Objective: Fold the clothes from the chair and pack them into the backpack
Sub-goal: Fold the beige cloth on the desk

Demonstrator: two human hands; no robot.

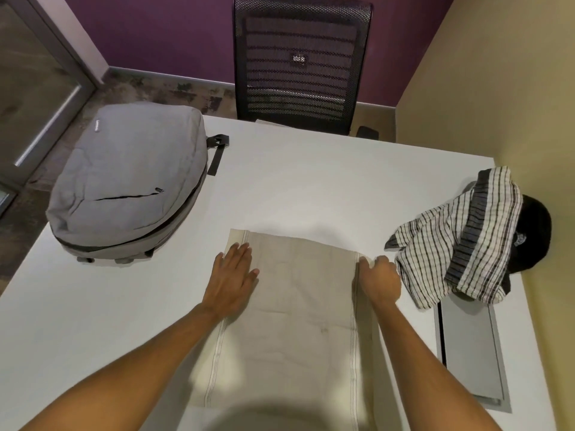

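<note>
Both hands rest on a beige cloth spread flat on the white counter. Left hand lies flat, fingers spread, on its left edge; right hand curls its grip around the right edge. Grey backpack sits zipped at far left; a striped garment lies crumpled right.

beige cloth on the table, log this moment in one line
stage: folding | beige cloth flat on table | left hand pressing | right hand gripping edge | backpack closed
</note>
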